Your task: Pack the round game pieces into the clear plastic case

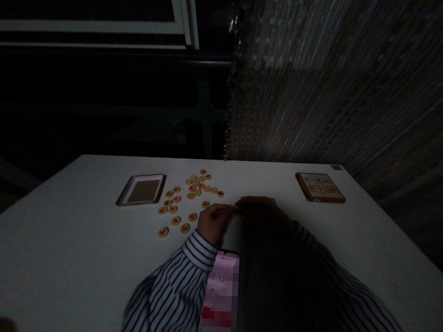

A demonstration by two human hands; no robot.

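Note:
My left hand (214, 223) is closed in a pinch above the white table (92, 273). Its fingertips meet those of my right hand (265, 214), which is also closed and mostly in dark shadow. A small pale edge between the fingertips looks like a xiangqi piece (235, 209); its face is hidden. Left of my hands lie several round xiangqi pieces (175, 221), some showing red or dark characters, others plain side up. One piece with a red mark (205, 204) rests close to my left hand. Below the left wrist is a lit phone (221, 283).
An open shallow box tray (122, 201) stands at the left. A box lid with a printed picture (321, 186) lies at the right. Behind the table's far edge hangs a string curtain (283, 90). The room is dim.

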